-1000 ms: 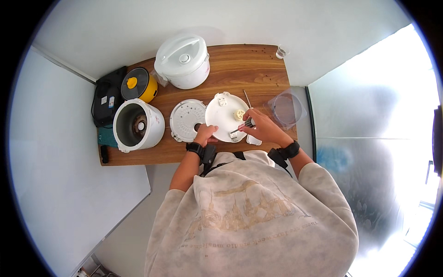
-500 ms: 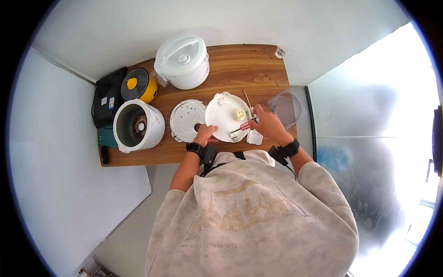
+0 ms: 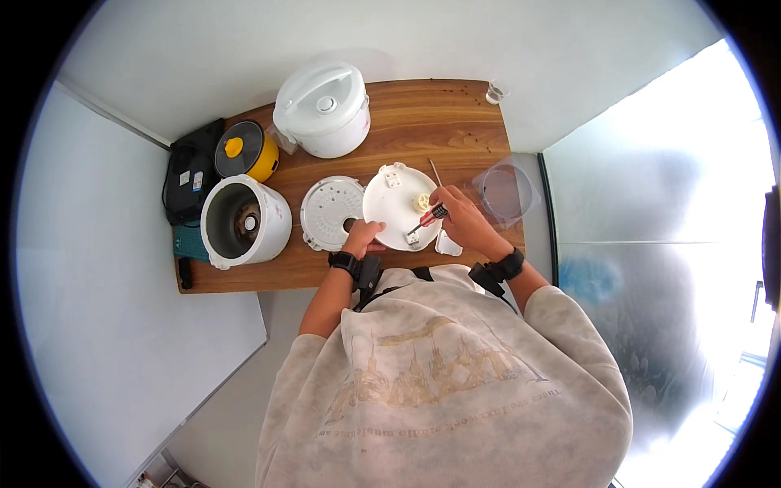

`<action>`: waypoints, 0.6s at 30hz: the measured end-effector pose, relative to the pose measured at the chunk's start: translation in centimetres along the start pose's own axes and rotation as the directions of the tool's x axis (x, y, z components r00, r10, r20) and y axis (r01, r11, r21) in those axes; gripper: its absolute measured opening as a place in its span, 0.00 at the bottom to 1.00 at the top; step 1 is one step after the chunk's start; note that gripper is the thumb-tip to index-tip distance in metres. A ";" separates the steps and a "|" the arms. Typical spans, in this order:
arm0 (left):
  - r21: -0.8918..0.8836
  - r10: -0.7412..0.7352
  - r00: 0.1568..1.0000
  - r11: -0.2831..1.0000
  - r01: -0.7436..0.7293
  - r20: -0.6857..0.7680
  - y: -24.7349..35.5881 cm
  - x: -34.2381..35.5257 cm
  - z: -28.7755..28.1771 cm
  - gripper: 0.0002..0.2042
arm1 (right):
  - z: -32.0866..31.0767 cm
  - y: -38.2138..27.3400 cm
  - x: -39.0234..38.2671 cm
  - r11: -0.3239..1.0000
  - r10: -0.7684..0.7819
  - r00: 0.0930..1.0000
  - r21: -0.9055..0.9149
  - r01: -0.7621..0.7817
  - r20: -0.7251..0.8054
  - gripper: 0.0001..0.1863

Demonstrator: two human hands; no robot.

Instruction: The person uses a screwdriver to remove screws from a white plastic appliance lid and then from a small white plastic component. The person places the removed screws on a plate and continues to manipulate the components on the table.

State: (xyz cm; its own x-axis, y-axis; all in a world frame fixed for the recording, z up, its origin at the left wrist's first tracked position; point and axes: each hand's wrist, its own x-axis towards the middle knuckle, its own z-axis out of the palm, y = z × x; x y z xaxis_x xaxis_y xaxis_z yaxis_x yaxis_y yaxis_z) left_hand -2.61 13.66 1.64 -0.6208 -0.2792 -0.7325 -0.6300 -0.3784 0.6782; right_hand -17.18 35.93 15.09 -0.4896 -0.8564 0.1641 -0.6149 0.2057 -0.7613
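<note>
My left hand (image 3: 364, 237) grips the near edge of a round white lid part (image 3: 394, 203) lying on the wooden table (image 3: 439, 130). My right hand (image 3: 462, 221) holds a small screwdriver (image 3: 426, 220) with a red and black handle, its tip down on the lid's near side. A pale yellow knob sits on the lid beside the tool. To the left lies a perforated round inner plate (image 3: 329, 211). A small white piece (image 3: 447, 242) rests by my right hand.
An open white cooker body (image 3: 242, 221) stands at the left, with a yellow and black pot (image 3: 242, 152) and a black bag (image 3: 189, 171) behind it. A closed white rice cooker (image 3: 322, 109) stands at the back. A clear container (image 3: 504, 189) sits at the right edge.
My right hand has shifted slightly, bringing the screwdriver's tip lower on the lid's near side. My left hand stays on the lid's edge.
</note>
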 end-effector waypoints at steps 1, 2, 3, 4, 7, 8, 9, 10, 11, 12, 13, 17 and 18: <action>-0.004 -0.004 1.000 1.000 0.004 0.001 -0.1 0.1 0.0 0.22 | 0.0 0.0 0.0 1.000 -0.019 1.000 0.010 0.019 -0.003 0.12; -0.009 -0.008 1.000 1.000 0.008 0.001 -0.2 0.1 -0.1 0.22 | 0.0 0.2 0.0 0.999 -0.044 0.999 0.019 0.044 0.021 0.12; -0.013 -0.011 1.000 1.000 0.011 0.002 -0.2 0.1 -0.1 0.23 | -0.1 0.3 0.2 0.997 -0.070 0.997 0.027 0.069 0.046 0.12; -0.014 -0.016 1.000 1.000 0.016 0.005 -0.2 0.1 -0.1 0.23 | -0.1 0.3 0.3 0.995 -0.095 0.993 0.037 0.093 0.070 0.13; -0.019 -0.024 1.000 1.000 0.025 0.008 -0.1 0.1 -0.2 0.23 | -0.6 -1.4 0.2 0.998 0.001 0.995 0.062 -0.007 0.100 0.14; -0.021 -0.025 1.000 0.999 0.025 0.006 -0.1 0.0 -0.2 0.24 | -0.5 -1.5 0.4 0.997 0.047 0.994 0.064 -0.053 0.095 0.15; -0.023 -0.024 1.000 0.999 0.024 0.006 -0.1 -0.1 -0.2 0.24 | -0.4 -1.6 0.6 0.993 0.093 0.992 0.066 -0.099 0.088 0.15; -0.024 -0.028 1.000 0.999 0.028 0.008 -0.1 0.0 -0.2 0.24 | -0.4 -1.7 0.7 0.987 0.139 0.987 0.067 -0.145 0.081 0.16; -0.026 -0.031 0.999 0.999 0.031 0.010 -0.2 0.0 -0.2 0.24 | -0.5 -1.7 0.7 0.992 0.107 0.992 0.064 -0.112 0.069 0.16; -0.027 -0.035 0.999 0.999 0.035 0.012 -0.1 0.0 -0.2 0.24 | -0.5 -1.5 0.7 0.995 0.075 0.996 0.061 -0.079 0.057 0.17; -0.027 -0.037 0.999 0.999 0.037 0.012 -0.1 0.0 -0.2 0.24 | -0.5 -1.3 0.7 0.997 0.043 0.998 0.057 -0.046 0.045 0.17; -0.026 -0.024 0.999 0.999 0.025 0.021 0.0 0.2 -0.1 0.24 | 0.9 0.8 0.4 0.985 -0.170 0.982 0.017 0.172 -0.086 0.18; -0.026 -0.016 1.000 1.000 0.016 0.025 0.0 0.1 0.0 0.25 | 1.2 0.6 0.2 0.984 -0.177 0.979 0.002 0.178 -0.106 0.18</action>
State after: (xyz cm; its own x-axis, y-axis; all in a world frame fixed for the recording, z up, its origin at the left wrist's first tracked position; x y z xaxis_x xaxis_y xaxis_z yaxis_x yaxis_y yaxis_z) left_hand -2.62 13.61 1.56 -0.6223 -0.2512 -0.7413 -0.6276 -0.4059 0.6644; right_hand -16.90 35.30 13.91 -0.4357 -0.8244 0.3614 -0.6908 0.0489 -0.7214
